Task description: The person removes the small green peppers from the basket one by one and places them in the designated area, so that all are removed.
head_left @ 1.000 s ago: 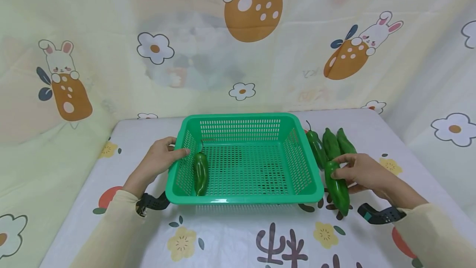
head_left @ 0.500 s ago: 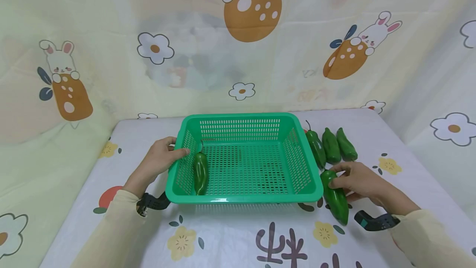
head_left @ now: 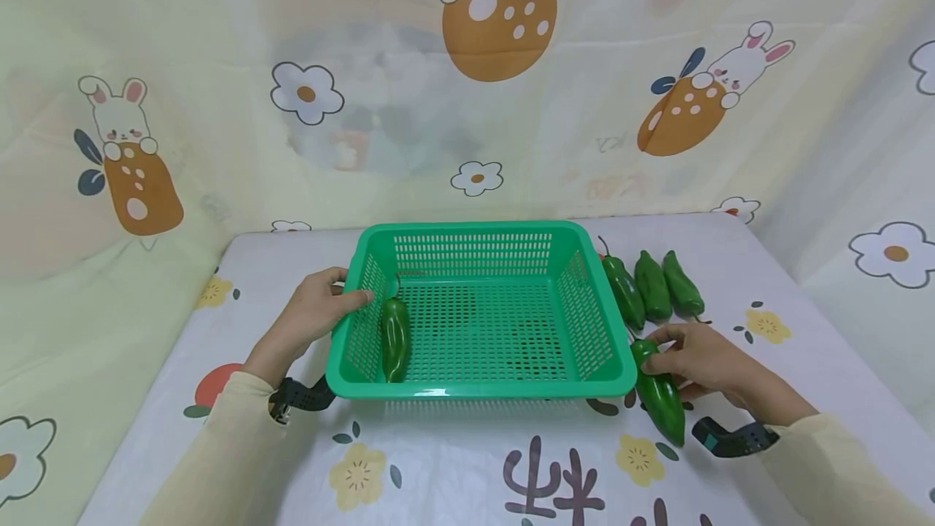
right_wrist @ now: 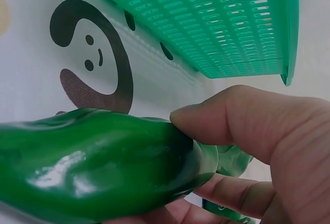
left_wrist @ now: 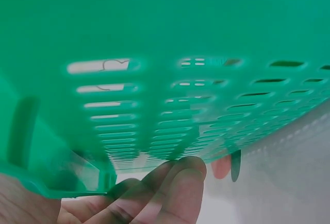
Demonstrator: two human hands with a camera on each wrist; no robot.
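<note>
A green plastic basket [head_left: 478, 390] with slotted walls stands mid-table. My left hand [head_left: 314, 307] grips its left rim, thumb over the edge; in the left wrist view the fingers [left_wrist: 185, 190] lie against the slotted outer wall. One green chili pepper [head_left: 395, 339] lies inside, near the left wall. Just right of the basket, my right hand [head_left: 697, 364] pinches another green pepper [head_left: 661, 404] near its stem end. Seen from the right wrist, the thumb [right_wrist: 206, 118] presses on that pepper's upper side, while other fingers are partly hidden beneath it.
Beyond my right hand, three more peppers lie side by side: one close to the basket [head_left: 623, 291], a middle pepper [head_left: 652, 286] and a right pepper [head_left: 682, 286]. A patterned white cloth [head_left: 438, 469] covers the table, and a printed curtain [head_left: 380, 153] hangs behind.
My right hand has drawn the held pepper toward me, away from the three others, and slightly left. The left hand and the basket stay in place.
</note>
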